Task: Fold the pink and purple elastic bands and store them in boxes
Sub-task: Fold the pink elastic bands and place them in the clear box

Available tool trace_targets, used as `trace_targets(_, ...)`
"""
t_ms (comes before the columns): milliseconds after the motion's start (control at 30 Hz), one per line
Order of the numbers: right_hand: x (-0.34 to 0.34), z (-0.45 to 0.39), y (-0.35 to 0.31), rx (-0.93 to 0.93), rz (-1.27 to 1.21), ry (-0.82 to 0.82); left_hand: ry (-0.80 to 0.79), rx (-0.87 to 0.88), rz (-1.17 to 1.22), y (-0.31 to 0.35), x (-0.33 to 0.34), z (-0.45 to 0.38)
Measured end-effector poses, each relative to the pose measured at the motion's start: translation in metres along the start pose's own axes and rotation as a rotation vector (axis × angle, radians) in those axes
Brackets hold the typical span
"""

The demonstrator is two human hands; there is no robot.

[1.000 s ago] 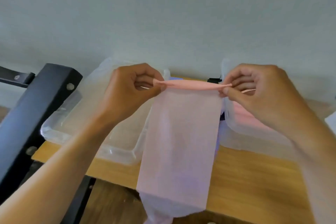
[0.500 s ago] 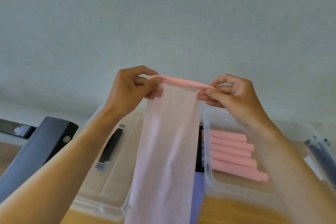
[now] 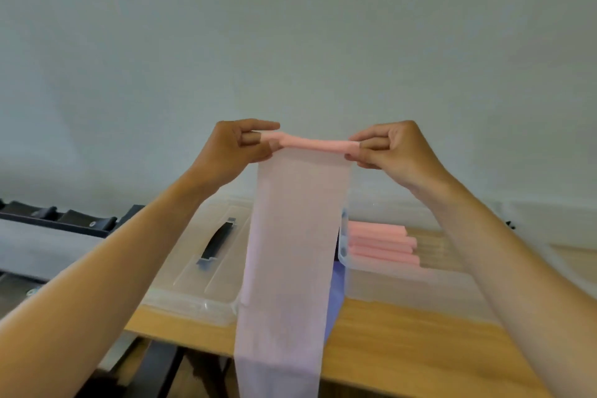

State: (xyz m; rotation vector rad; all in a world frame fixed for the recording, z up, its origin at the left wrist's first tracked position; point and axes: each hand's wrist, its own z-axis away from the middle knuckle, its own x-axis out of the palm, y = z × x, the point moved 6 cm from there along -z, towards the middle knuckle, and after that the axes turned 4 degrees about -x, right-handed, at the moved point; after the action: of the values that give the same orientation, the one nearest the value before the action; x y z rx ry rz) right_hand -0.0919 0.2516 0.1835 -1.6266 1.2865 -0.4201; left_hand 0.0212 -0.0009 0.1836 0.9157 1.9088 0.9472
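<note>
— While the pink band (image 3: 300,236) hangs in mid-air above the surface (image 3: 403,333), why is it held so high?

— Each hand pinches one end of its rolled top edge: the left hand (image 3: 235,149) with thumb and fingers curled on the left end, the right hand (image 3: 391,149) likewise on the right. Held taut between the two grips, the loose length drops straight, probably so the roll winds evenly

— Where will it go?

— Likely the right box (image 3: 387,281), open on the surface, where several pink rolls (image 3: 381,245) already lie side by side

— And the purple band (image 3: 336,300)?

— Only a strip of it shows behind the hanging pink one, between the two boxes; how it lies cannot be told

— Anything in the way?

— The left box (image 3: 193,278), lid on, with a dark handle (image 3: 216,242), sits just beside the drape. A dark frame (image 3: 64,223) stands at far left, well apart. The hanging sheet itself hides part of the right box's near corner, so lowering the roll may call for care
</note>
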Motion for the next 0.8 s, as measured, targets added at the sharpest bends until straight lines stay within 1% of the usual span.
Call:
trace_targets(100,0.0,0.022,-0.014,-0.094,0.223,-0.022,-0.004,0.072,-0.282,0.014,-0.001,0.025)
trace_targets(200,0.003,0.041,-0.027,-0.191,0.505,-0.068,0.046,0.122,-0.386,0.026,0.001,0.047)
trace_targets(233,0.004,0.047,-0.029,-0.192,0.544,-0.082,0.053,0.127,-0.402,0.029,0.002,0.054)
trace_targets(267,0.005,0.051,-0.03,-0.175,0.519,-0.09,0.051,0.128,-0.406,0.032,0.003,0.06)
trace_targets(333,0.009,0.059,-0.025,-0.087,0.294,-0.096,0.033,0.095,-0.336,0.03,0.004,0.07)
trace_targets(400,0.012,0.066,-0.018,0.028,0.031,-0.081,0.028,0.024,-0.175,0.022,0.004,0.077)
trace_targets(500,0.02,0.077,-0.007,0.118,-0.182,-0.065,0.039,-0.056,0.032,0.008,0.009,0.088)
trace_targets(600,0.029,0.088,0.01,0.17,-0.27,-0.027,0.08,-0.101,0.106,-0.002,0.014,0.104)
trace_targets(700,0.037,0.102,0.027,0.18,-0.274,-0.022,0.145,-0.155,0.163,-0.02,0.019,0.121)
trace_targets(800,0.041,0.116,0.042,0.183,-0.23,-0.046,0.133,-0.209,0.261,-0.044,0.024,0.138)
